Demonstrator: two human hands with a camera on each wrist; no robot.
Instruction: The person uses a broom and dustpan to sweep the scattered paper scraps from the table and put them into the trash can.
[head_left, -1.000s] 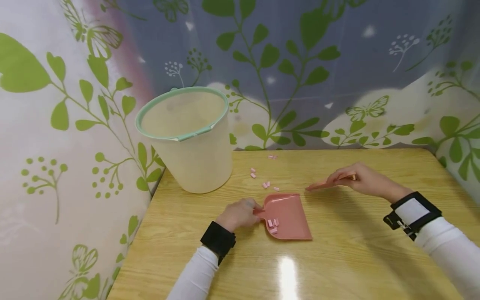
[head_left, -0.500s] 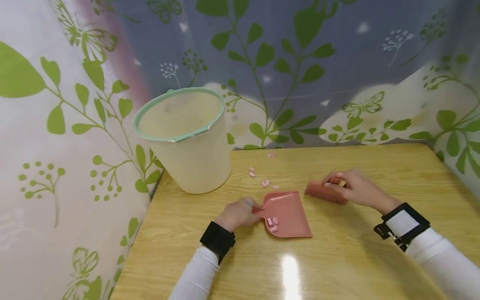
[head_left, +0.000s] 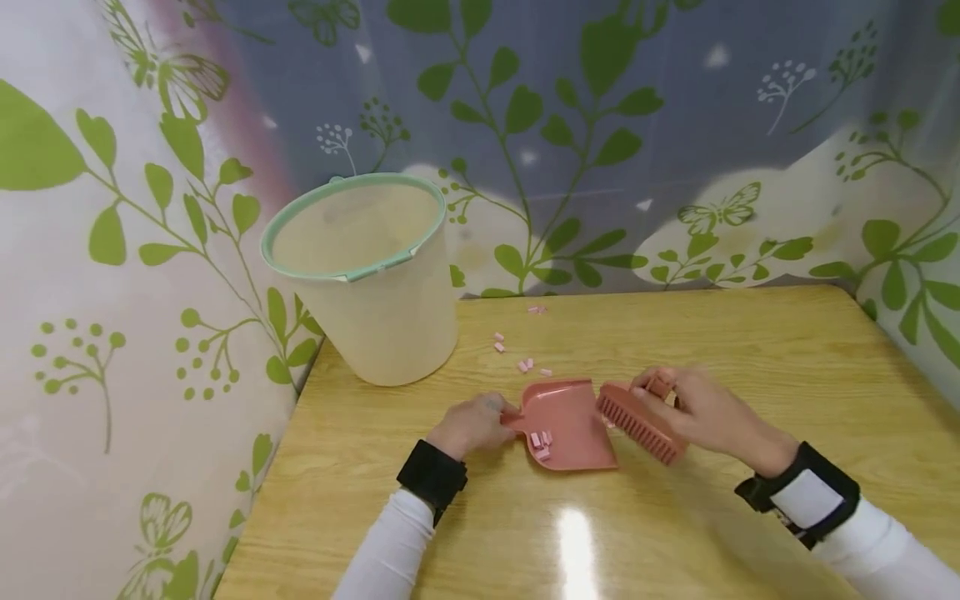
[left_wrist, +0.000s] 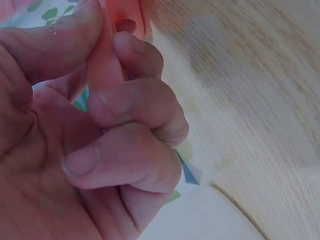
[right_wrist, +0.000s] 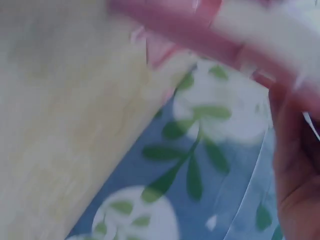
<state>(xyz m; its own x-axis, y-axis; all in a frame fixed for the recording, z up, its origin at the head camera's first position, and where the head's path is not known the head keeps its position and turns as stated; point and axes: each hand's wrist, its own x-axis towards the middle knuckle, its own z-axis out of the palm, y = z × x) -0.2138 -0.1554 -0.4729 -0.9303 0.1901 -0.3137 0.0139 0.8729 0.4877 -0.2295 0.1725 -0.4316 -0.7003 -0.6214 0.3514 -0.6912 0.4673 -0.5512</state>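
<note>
In the head view my left hand [head_left: 472,427] holds the handle of a pink dustpan [head_left: 581,425], which lies on the table with its front edge to the right. Several small pink pieces [head_left: 540,443] sit in the pan near the handle. The left wrist view shows thumb and fingers pinching the handle [left_wrist: 104,60]. My right hand [head_left: 705,417] grips a pink hand brush [head_left: 641,423] by its handle. The brush is tilted, bristles facing me, close beside the pan's front edge. A few pink bits [head_left: 608,422] show between brush and pan. The right wrist view is blurred.
A translucent bucket [head_left: 390,333] with a green rim stands at the table's back left. Several more pink pieces [head_left: 526,365] are scattered on the wooden table [head_left: 750,333] behind the pan. Leaf-patterned curtains [head_left: 517,150] hang at the back and left.
My right hand has brought the brush down and left, from right of the dustpan to its front edge, turning the bristles toward me. The left hand and dustpan have stayed nearly still.
</note>
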